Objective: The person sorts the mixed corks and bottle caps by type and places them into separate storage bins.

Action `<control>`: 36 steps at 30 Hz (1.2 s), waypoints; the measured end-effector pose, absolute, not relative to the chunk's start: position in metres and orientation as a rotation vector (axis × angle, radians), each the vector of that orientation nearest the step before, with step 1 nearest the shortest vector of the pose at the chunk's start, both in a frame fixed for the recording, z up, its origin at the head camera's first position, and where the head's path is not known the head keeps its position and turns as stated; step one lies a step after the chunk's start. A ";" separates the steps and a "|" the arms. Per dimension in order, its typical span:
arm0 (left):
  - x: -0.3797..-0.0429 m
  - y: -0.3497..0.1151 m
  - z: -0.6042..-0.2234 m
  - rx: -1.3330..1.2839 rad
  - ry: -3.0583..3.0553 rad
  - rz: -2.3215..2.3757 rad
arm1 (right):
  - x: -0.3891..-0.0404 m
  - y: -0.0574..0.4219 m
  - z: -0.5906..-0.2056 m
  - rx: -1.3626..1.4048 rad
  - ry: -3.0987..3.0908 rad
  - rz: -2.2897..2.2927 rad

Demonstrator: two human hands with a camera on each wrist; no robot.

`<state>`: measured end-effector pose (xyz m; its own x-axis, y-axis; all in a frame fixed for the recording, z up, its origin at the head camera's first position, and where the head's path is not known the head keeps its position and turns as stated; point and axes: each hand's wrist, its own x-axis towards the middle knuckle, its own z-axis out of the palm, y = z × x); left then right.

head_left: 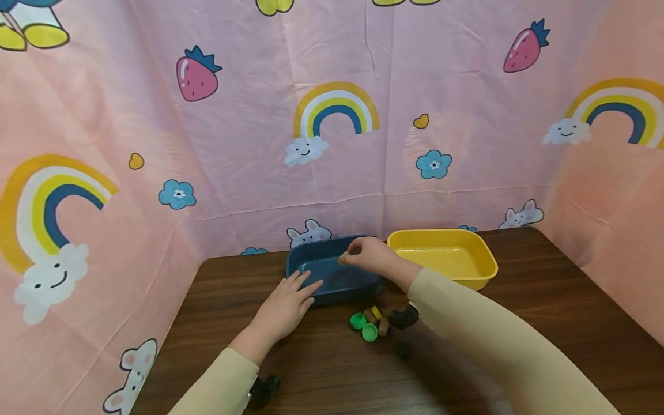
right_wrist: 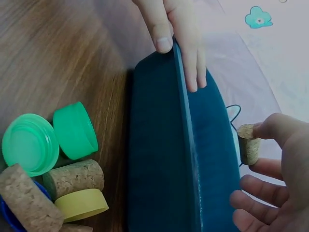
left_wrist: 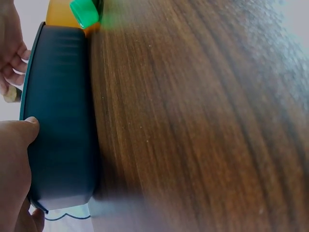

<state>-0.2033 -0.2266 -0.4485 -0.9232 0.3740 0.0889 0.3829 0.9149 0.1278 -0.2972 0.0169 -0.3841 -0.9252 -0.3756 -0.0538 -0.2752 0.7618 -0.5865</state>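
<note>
A dark blue plastic bin (head_left: 339,295) stands at the back of the wooden table. My left hand (head_left: 284,306) holds its near left rim, thumb against the outer wall and fingers extending inside, as the right wrist view shows. Above the bin, my right hand (head_left: 370,253) pinches a cork (right_wrist: 248,144) between thumb and fingertips, the other fingers loosely bent. In front of the bin lies a small pile: two green bottle caps (right_wrist: 76,130), a yellow cap (right_wrist: 83,205), corks (right_wrist: 73,178) and a blue cap (right_wrist: 10,212) partly covered by a cork.
To the right of the blue bin, a yellow bin (head_left: 479,282) stands at the table's back. A dark round piece (head_left: 403,349) lies nearer the front, below the right sleeve. A patterned pink cloth (head_left: 233,144) hangs behind and beside the table (head_left: 321,369).
</note>
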 end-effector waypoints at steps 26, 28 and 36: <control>-0.205 -0.225 -0.451 -0.618 -3.036 -0.225 | -0.323 -0.019 -0.418 -0.519 2.776 -0.561; -0.205 -0.226 -0.450 -0.619 -3.033 -0.227 | -0.324 -0.020 -0.419 -0.522 2.775 -0.556; -0.207 -0.228 -0.448 -0.616 -3.030 -0.219 | -0.330 -0.023 -0.423 -0.512 2.786 -0.521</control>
<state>-0.2067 -0.2278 -0.4484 -0.9201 0.3856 0.0688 0.3915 0.9110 0.1295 -0.3300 -0.0233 -0.4235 -0.9038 -0.3849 -0.1870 -0.2913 0.8735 -0.3901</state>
